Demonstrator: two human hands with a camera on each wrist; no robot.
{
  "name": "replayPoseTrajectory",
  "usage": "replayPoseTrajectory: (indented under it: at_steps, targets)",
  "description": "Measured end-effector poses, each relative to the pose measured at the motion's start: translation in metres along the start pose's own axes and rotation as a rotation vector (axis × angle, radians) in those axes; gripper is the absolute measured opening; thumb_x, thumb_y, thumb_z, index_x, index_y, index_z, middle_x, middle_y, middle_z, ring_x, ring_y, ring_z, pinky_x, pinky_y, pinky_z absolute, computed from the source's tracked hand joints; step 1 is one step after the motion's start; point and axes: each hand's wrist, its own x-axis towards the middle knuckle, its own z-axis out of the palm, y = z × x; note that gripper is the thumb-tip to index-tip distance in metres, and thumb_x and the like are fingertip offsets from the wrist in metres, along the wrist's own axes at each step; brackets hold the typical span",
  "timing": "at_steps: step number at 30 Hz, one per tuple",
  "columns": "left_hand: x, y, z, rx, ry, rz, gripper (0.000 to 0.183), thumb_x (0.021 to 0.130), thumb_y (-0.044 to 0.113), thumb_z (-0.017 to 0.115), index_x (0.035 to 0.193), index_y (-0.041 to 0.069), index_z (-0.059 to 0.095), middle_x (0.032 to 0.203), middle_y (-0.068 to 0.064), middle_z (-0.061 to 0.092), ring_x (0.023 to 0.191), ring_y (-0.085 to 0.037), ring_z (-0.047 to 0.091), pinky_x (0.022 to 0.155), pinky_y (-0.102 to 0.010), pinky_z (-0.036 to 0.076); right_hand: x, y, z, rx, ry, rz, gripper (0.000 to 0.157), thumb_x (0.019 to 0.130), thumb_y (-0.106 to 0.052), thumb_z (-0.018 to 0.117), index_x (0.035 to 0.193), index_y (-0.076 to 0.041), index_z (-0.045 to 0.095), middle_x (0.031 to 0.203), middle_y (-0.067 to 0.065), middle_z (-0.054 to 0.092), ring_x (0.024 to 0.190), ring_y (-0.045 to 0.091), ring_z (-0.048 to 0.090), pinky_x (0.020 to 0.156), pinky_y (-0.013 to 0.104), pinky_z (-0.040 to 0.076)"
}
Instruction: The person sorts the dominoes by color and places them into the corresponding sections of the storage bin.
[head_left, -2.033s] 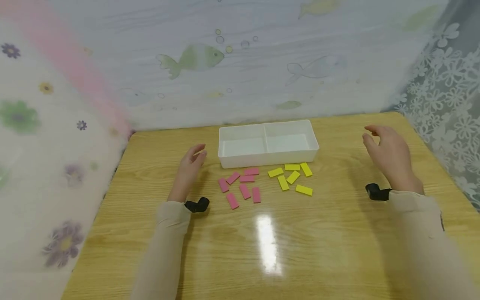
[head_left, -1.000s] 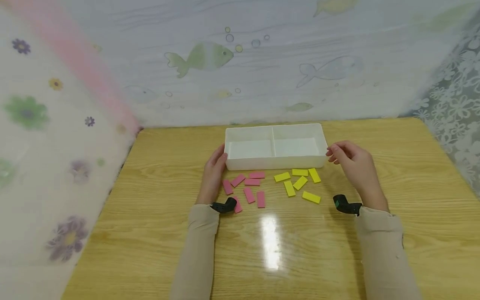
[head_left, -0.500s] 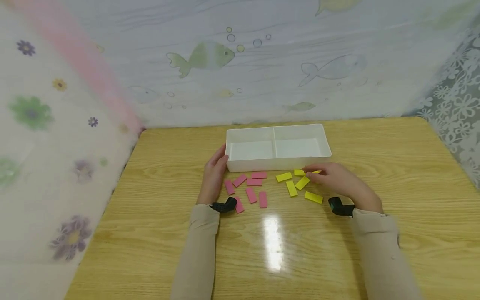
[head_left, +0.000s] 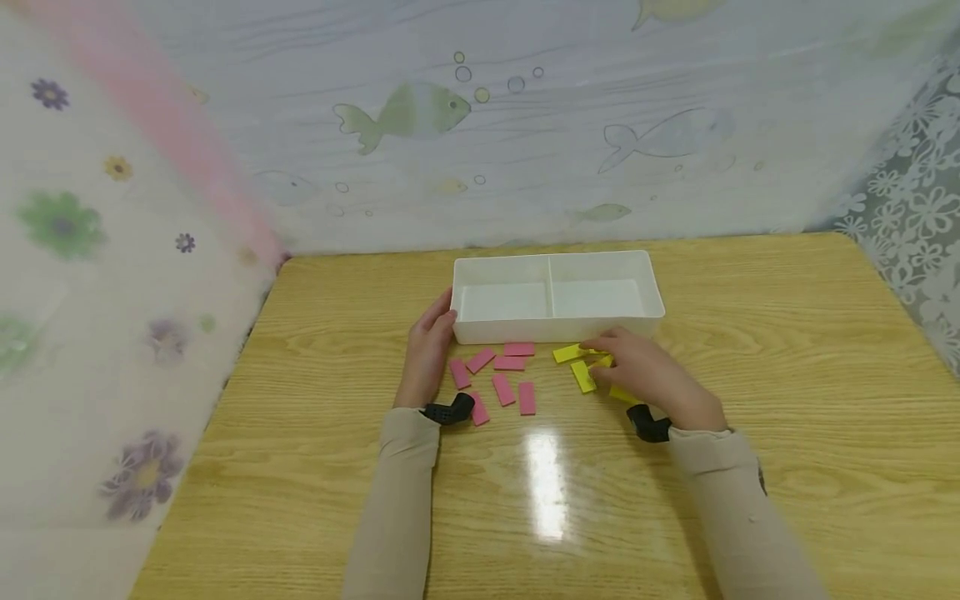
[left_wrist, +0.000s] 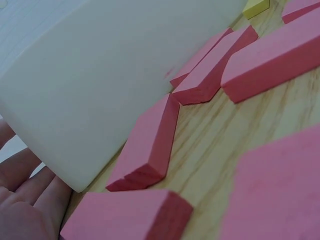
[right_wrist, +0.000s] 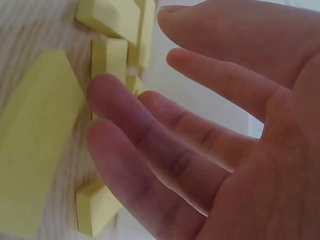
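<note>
A white two-compartment box (head_left: 510, 332) stands toward the back of the table, and I see nothing inside either half. My left hand (head_left: 425, 354) rests against its left end, fingers along the outer wall; in the left wrist view that hand (left_wrist: 25, 210) shows at the box's lower corner. Several pink blocks (head_left: 527, 398) lie scattered in front of the left half. To their right are several yellow blocks (head_left: 567, 353), partly covered by my right hand (head_left: 648, 371). In the right wrist view this hand (right_wrist: 245, 165) has loosely bent, spread fingers over the yellow blocks, with nothing held between them.
The wooden table (head_left: 315, 333) carries the box and blocks. Behind it hangs a wall covering with fish drawings (head_left: 420, 108). A black wrist camera (head_left: 452, 410) on the left arm covers part of one pink block; another (head_left: 647, 423) sits at the right wrist.
Both hands have come inward from the table's sides. The left has settled at the box's left end. The right passed the box's right end and moved left over the yellow blocks.
</note>
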Motion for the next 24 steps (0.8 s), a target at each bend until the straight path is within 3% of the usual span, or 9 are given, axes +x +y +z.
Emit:
replayPoseTrajectory:
  at_steps: [7, 13, 20, 24]
  targets:
    - [0.006, -0.013, -0.005, -0.044, 0.008, 0.007, 0.041, 0.093, 0.017, 0.047, 0.133, 0.009, 0.044, 0.135, -0.004, 0.041, 0.122, -0.017, 0.039, 0.099, -0.033, 0.032, 0.005, -0.009, 0.012, -0.066, -0.015, 0.021, 0.043, 0.081, -0.024, 0.063, 0.12, -0.006, 0.055, 0.099, 0.008, 0.057, 0.088, 0.022, 0.055, 0.074, 0.038, 0.045]
    - [0.009, -0.02, -0.007, -0.031, 0.022, 0.01, 0.04, 0.092, 0.019, 0.048, 0.132, 0.012, 0.045, 0.133, -0.002, 0.043, 0.119, -0.015, 0.042, 0.098, -0.033, 0.032, 0.007, -0.017, 0.019, -0.099, -0.045, 0.057, 0.058, 0.076, -0.032, 0.069, 0.126, -0.011, 0.049, 0.092, 0.003, 0.054, 0.076, 0.014, 0.052, 0.063, 0.031, 0.043]
    - [0.009, -0.019, -0.008, -0.037, 0.029, -0.004, 0.04, 0.093, 0.015, 0.046, 0.132, 0.011, 0.044, 0.134, -0.004, 0.042, 0.12, -0.019, 0.041, 0.098, -0.034, 0.032, 0.007, -0.022, 0.023, -0.109, -0.052, 0.023, 0.053, 0.077, -0.01, 0.059, 0.128, -0.009, 0.047, 0.098, 0.004, 0.057, 0.08, 0.016, 0.053, 0.063, 0.03, 0.043]
    - [0.009, -0.018, -0.007, -0.061, 0.014, -0.007, 0.042, 0.093, 0.013, 0.045, 0.134, 0.008, 0.041, 0.137, -0.009, 0.038, 0.123, -0.024, 0.038, 0.099, -0.035, 0.031, 0.007, -0.024, 0.023, -0.117, -0.044, 0.033, 0.049, 0.076, -0.006, 0.058, 0.123, -0.008, 0.048, 0.099, 0.006, 0.058, 0.079, 0.016, 0.055, 0.061, 0.028, 0.043]
